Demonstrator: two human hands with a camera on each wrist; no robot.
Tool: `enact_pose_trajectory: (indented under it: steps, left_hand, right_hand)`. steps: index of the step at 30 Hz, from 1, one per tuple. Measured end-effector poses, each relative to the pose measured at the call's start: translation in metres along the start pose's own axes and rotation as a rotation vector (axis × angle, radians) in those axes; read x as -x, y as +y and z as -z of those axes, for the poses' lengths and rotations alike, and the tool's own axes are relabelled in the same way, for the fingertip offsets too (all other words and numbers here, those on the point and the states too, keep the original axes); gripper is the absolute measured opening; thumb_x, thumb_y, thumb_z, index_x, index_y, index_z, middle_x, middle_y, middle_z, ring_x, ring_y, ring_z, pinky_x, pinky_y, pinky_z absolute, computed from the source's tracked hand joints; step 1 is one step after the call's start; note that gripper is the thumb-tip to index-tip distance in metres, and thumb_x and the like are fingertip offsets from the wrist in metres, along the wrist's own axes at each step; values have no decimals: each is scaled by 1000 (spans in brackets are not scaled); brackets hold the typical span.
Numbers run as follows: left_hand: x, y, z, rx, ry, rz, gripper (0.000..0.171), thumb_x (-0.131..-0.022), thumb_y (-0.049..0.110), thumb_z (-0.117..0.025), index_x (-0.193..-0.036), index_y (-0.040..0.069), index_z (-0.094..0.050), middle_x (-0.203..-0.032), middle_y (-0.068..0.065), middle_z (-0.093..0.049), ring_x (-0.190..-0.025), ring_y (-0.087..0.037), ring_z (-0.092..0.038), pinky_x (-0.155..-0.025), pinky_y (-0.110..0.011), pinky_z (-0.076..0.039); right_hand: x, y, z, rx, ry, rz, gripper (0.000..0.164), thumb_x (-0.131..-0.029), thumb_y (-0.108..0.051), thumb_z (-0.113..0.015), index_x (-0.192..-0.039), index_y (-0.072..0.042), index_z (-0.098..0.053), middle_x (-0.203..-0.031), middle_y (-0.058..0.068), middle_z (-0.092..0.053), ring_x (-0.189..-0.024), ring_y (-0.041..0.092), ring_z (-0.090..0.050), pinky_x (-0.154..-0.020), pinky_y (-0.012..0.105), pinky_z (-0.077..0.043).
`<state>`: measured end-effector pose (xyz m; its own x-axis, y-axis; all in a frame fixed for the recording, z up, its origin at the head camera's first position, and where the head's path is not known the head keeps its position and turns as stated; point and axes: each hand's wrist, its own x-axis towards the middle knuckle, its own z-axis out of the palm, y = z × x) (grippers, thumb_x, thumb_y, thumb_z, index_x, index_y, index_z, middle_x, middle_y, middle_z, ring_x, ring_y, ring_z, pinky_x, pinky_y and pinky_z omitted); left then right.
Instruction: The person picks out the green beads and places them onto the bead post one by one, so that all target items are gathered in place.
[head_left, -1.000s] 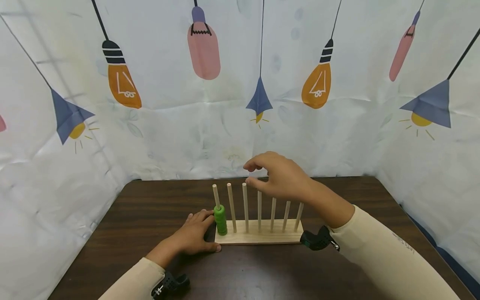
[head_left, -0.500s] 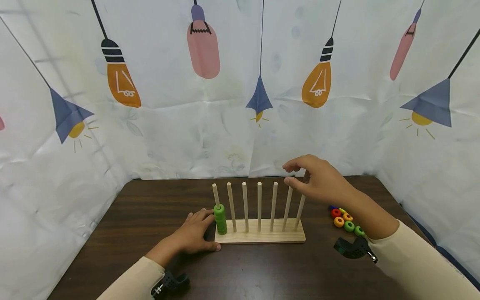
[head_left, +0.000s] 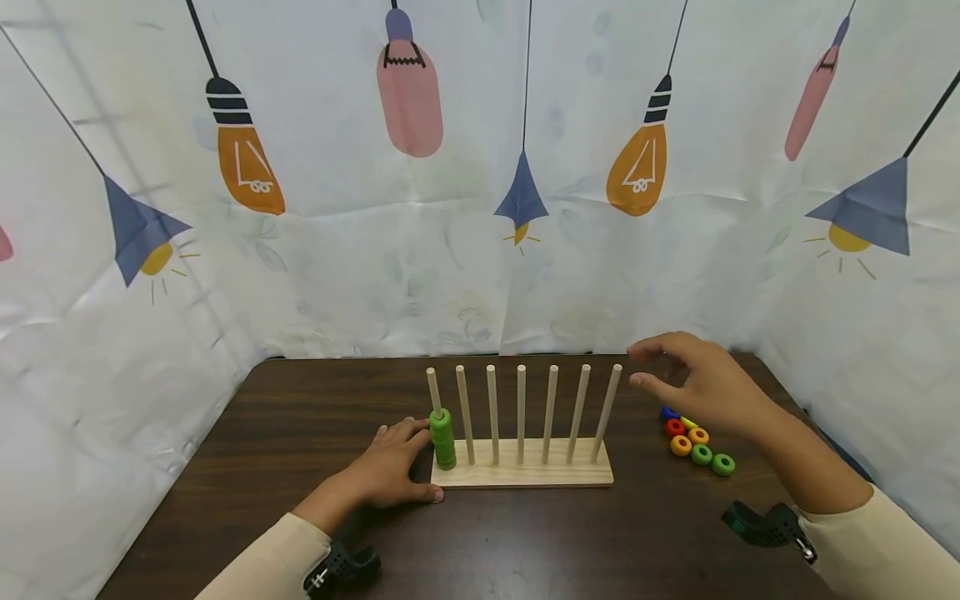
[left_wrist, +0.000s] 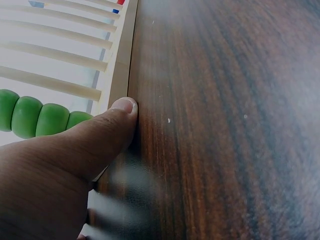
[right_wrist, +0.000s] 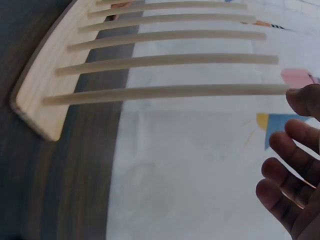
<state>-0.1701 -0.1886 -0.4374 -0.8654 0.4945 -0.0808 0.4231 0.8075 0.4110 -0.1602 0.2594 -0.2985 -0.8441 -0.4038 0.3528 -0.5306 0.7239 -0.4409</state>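
A pale wooden peg rack (head_left: 525,477) with a row of several upright pegs stands on the brown table. On its leftmost peg sits a stack of green beads (head_left: 443,442); the other pegs are bare. My left hand (head_left: 382,468) holds the rack's left end, thumb (left_wrist: 112,122) against the front edge and fingers behind, by the green stack. Beyond the rack's right end my right hand (head_left: 701,383) hovers with nothing in it, fingers loosely bent. In the right wrist view its thumb appears right at the tip of the rightmost peg (right_wrist: 200,91).
Loose beads lie right of the rack under the right hand: green (head_left: 718,472), orange (head_left: 675,451), red (head_left: 669,431), blue (head_left: 666,412) and a partly hidden yellow one. A white curtain (head_left: 375,275) printed with lamps hangs round the table (head_left: 570,550).
My right hand has moved rightward from above the middle pegs to past the rack's right end, uncovering the loose beads. The left hand and the green stack have stayed in place.
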Motion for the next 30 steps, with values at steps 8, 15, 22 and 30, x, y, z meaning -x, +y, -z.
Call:
enact_pose_trajectory:
  steps: [8, 15, 22, 30]
  left_hand:
    - [0, 1, 1, 6, 6, -11, 90, -81, 58, -82, -147, 6, -51, -157, -22, -37, -148, -46, -27, -113, -74, -15]
    - [0, 0, 0, -19, -12, 26, 93, -81, 59, -82, -151, 8, -48, -159, -19, -35, -149, -42, -27, -116, -70, -14]
    - [1, 2, 1, -18, -7, 25, 90, -81, 57, -82, -150, 9, -50, -159, -19, -35, -149, -44, -26, -116, -70, -14]
    - [2, 2, 1, -12, -12, 31, 90, -82, 57, -82, -150, 8, -49, -160, -20, -34, -150, -45, -23, -117, -69, -12]
  right_hand:
    - [26, 21, -4, 25, -10, -33, 33, -95, -28, -77, -125, -17, -69, -118, -3, -68, -77, 7, -57, -61, 29, -50]
    - [52, 47, -13, 59, -38, -114, 34, -95, -32, -77, -125, -17, -69, -117, -2, -68, -81, 9, -57, -65, 30, -50]
    - [69, 67, -19, 57, -71, -179, 36, -94, -32, -78, -125, -17, -69, -119, 2, -67, -90, 16, -61, -70, 34, -52]
    - [85, 88, -27, 82, -99, -241, 44, -92, -32, -80, -126, -6, -69, -124, 14, -66, -111, 41, -60, -86, 58, -53]
